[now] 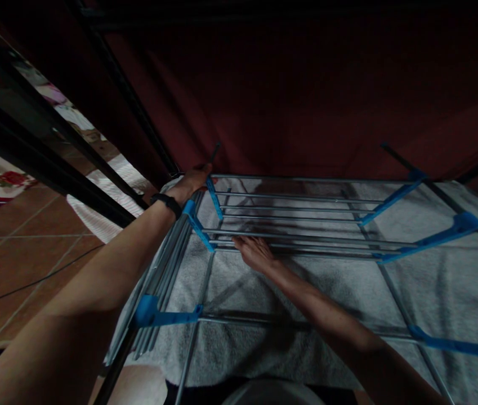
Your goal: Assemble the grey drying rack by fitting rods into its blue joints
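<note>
Many grey rods [310, 237] span blue brackets [467, 223]; left hand [194, 180] clasps one, right hand [258, 253] grip unclear.

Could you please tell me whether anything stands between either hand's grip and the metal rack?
Nothing visible does. The left hand's grip is right at the far-left blue bracket, and the right hand's grip is at the metal bars; the gray cloth lies beneath them, not in between.
</note>
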The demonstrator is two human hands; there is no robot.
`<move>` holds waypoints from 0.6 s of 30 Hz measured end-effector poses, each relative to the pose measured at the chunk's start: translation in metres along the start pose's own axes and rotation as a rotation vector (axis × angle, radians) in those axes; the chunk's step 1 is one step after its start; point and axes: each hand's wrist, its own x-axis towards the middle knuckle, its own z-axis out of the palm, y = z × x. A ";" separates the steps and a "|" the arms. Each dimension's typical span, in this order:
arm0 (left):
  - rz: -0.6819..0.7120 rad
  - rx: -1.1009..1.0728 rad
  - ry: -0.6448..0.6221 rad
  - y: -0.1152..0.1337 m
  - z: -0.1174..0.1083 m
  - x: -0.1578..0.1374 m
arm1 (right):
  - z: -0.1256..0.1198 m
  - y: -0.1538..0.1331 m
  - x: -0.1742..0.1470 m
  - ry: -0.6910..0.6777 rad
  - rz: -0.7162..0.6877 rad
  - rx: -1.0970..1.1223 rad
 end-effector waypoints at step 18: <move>0.010 0.045 0.002 0.010 0.002 -0.014 | 0.003 0.003 0.002 0.012 -0.002 -0.002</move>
